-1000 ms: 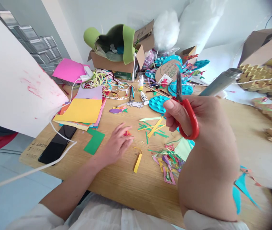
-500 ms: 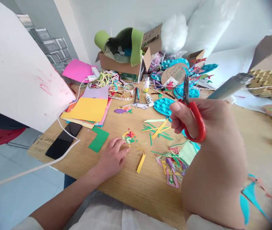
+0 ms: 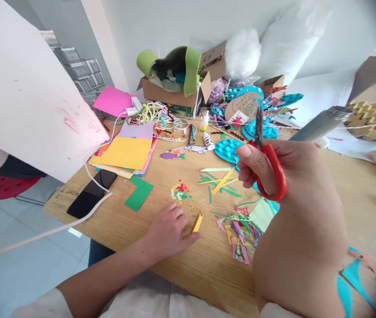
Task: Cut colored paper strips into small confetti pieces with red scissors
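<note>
My right hand [image 3: 303, 190] is raised at the right with its fingers closed round red-handled scissors [image 3: 276, 176], whose dark blades point up and away. My left hand [image 3: 171, 232] rests low over the wooden table, its thumb apart from the fingers. Between them lies a narrow yellow paper strip [image 3: 197, 222], partly behind the hand; no grip on it shows. A little pile of tiny coloured paper bits [image 3: 180, 189] lies just beyond the left fingertips. Green and yellow paper strips [image 3: 219, 182] are scattered farther right, and a heap of paper scraps [image 3: 239, 234] lies nearer me.
A green paper piece [image 3: 139, 194], a black phone [image 3: 92, 194] and a stack of coloured paper [image 3: 125, 152] occupy the left side. A white cable [image 3: 90, 214] crosses the table's left edge. Toward the back stand glue bottles [image 3: 208, 140], blue egg-tray pieces [image 3: 227, 150] and a cardboard box [image 3: 156, 89].
My left hand has moved from the small paper bits to the right and nearer me, up to the yellow strip. The right hand still holds the scissors. The view has shifted slightly.
</note>
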Demonstrator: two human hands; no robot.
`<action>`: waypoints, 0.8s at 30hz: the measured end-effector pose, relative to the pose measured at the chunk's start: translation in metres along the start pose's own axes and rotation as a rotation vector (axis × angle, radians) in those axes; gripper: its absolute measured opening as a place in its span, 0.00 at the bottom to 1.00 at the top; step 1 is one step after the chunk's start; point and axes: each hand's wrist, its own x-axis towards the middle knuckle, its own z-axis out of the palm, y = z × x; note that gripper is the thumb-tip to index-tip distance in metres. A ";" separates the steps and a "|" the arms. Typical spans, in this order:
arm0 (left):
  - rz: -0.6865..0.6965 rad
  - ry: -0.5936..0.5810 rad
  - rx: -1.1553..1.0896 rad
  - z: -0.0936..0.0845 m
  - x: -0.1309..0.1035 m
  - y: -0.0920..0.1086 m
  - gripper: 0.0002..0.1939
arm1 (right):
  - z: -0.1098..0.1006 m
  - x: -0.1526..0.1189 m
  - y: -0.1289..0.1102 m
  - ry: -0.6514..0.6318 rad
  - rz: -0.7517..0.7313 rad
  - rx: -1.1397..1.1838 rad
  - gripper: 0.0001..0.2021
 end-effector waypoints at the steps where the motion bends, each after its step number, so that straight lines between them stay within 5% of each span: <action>1: -0.005 -0.035 0.006 0.004 0.001 0.007 0.19 | 0.000 0.000 0.000 -0.001 0.002 -0.004 0.24; 6: -0.042 -0.153 -0.017 0.015 0.007 0.023 0.04 | 0.001 0.000 0.002 -0.015 0.062 -0.021 0.23; 10: -0.083 -0.115 -0.223 0.009 0.010 0.009 0.05 | 0.004 -0.002 -0.004 -0.009 0.093 -0.013 0.24; 15: -0.431 -0.101 -0.741 -0.022 0.032 -0.028 0.04 | 0.014 -0.001 0.000 -0.068 -0.003 -0.028 0.20; 20: -0.457 -0.019 -0.984 -0.059 0.062 -0.053 0.06 | 0.036 0.009 0.020 -0.245 -0.101 -0.164 0.12; 24: -0.441 -0.004 -1.075 -0.064 0.071 -0.062 0.08 | 0.055 0.014 0.036 -0.321 -0.140 -0.189 0.08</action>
